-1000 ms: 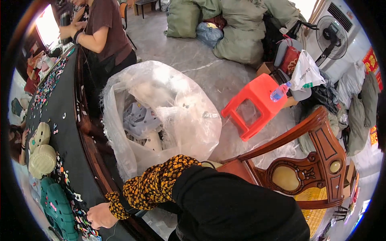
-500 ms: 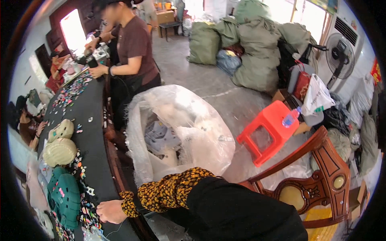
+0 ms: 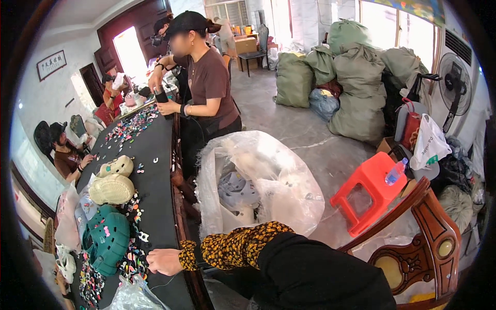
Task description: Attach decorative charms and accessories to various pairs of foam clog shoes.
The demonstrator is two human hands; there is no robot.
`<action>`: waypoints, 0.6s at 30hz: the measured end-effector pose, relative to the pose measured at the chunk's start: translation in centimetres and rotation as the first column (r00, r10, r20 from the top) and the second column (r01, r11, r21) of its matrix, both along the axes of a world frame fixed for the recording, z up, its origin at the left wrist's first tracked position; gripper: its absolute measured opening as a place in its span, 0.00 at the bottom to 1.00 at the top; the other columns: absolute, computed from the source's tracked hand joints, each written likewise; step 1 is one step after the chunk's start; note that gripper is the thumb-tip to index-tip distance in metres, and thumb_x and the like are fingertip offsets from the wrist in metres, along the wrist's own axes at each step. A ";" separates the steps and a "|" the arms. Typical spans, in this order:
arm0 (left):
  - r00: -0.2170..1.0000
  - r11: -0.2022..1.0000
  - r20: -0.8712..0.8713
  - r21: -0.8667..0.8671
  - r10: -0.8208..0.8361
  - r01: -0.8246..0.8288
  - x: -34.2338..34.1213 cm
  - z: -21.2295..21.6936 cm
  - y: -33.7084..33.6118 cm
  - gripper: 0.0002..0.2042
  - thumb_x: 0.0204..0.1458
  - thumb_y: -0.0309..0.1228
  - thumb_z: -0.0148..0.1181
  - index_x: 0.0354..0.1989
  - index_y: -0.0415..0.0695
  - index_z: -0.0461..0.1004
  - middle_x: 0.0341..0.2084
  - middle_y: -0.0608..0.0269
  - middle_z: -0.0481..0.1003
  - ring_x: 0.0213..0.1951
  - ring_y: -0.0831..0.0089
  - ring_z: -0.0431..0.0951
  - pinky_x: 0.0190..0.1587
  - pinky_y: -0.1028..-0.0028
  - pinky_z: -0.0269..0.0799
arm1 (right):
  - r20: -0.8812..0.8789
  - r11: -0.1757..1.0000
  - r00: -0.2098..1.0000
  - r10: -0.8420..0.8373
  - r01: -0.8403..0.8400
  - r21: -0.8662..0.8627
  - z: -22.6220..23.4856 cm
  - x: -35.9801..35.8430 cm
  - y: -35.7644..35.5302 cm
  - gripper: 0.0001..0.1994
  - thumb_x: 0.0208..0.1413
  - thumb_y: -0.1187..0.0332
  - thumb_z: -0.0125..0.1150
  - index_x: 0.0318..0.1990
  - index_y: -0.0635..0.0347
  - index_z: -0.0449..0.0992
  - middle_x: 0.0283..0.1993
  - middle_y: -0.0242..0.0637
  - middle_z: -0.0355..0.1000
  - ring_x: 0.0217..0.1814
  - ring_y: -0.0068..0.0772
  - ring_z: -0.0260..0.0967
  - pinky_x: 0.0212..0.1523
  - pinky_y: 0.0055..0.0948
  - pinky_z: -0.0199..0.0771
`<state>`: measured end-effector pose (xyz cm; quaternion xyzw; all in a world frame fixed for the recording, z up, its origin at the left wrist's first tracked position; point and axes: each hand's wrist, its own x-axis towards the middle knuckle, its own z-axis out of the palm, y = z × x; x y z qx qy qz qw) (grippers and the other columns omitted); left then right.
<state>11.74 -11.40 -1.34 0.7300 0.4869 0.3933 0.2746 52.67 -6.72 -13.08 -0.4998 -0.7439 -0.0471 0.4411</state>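
My right hand [image 3: 164, 262] reaches in from the right in a black sleeve with a yellow-patterned cuff. It rests at the edge of the dark table [image 3: 157, 194], fingers curled down and closed; what they hold, if anything, is hidden. A thin thread hangs below it. Small colourful shoe charms [image 3: 135, 261] lie scattered just left of the hand. Beyond them sits a pair of dark green clogs [image 3: 109, 238] with a pink charm, and farther up the table are cream clogs [image 3: 111, 189]. A clear plastic bag [image 3: 135, 295] lies at the near edge. My left hand is out of view.
A big translucent sack [image 3: 289, 191] holding grey clogs [image 3: 237, 190] stands beside the table. Right of it are a red stool [image 3: 369, 188] with a bottle and a carved wooden chair [image 3: 431, 243]. A person in a brown shirt [image 3: 211, 77] works farther along the table.
The whole view has shifted, so the scene sits farther right and lower. My right hand stays beside the charms at the table edge. The person in brown now leans over the table.
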 end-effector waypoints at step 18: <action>0.988 0.988 0.021 0.029 0.153 -0.154 0.8 -0.5 -0.6 0.17 0.59 0.35 0.49 0.43 0.30 0.72 0.36 0.48 0.76 0.35 0.66 0.71 0.41 0.68 0.67 | 0.013 0.999 0.999 -0.049 0.048 0.009 -0.3 0.4 -0.5 0.02 0.45 0.69 0.57 0.26 0.54 0.74 0.33 0.37 0.67 0.42 0.41 0.64 0.43 0.38 0.65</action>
